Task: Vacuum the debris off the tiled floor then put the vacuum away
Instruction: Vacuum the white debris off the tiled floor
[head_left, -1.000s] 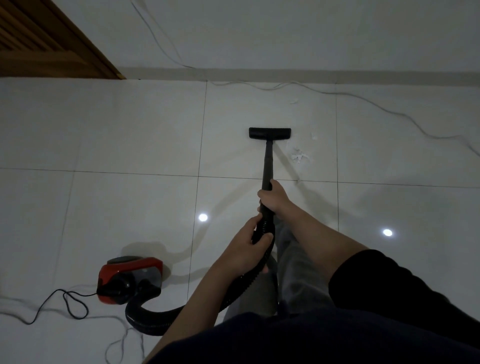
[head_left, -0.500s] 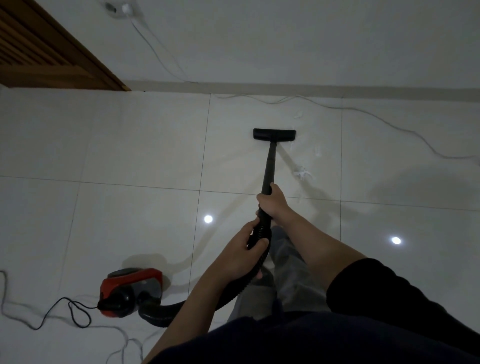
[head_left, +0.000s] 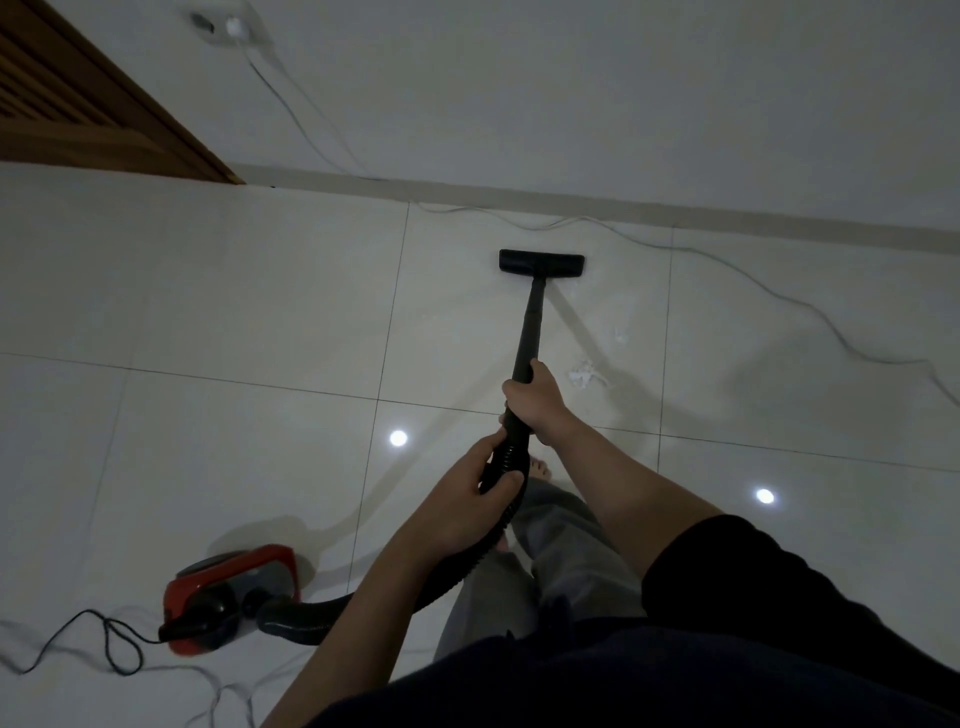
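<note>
A dim room seen from the head camera, looking down at a glossy pale tiled floor (head_left: 234, 291) with thin dark grout lines and two bright ceiling-light reflections; a white wall (head_left: 571, 88) runs along the far side, and a brown slatted wooden door (head_left: 78, 104) fills the far left corner. A thin pale cable (head_left: 753, 280) drops from a wall socket (head_left: 228, 26) and trails along the floor to the right. The person stands at the near edge, dark sleeves and grey trousers in view, holding a black vacuum wand (head_left: 530, 327) that slants away to its flat floor nozzle (head_left: 541, 262), which rests on a far tile. The right hand (head_left: 535, 400) is wrapped around the wand with fingers curled tight; the left hand (head_left: 483, 488), just nearer, grips the ribbed black hose (head_left: 457, 566) where it meets the wand. The hose curves down and left to the red vacuum body (head_left: 228, 597) — sitting on the floor at near left, its dark power cord (head_left: 104, 634) looping farther left. Small white debris (head_left: 584, 374) lies on the tile just right of the right hand, with another fleck (head_left: 619, 333) a little farther away — both apart from the nozzle.
</note>
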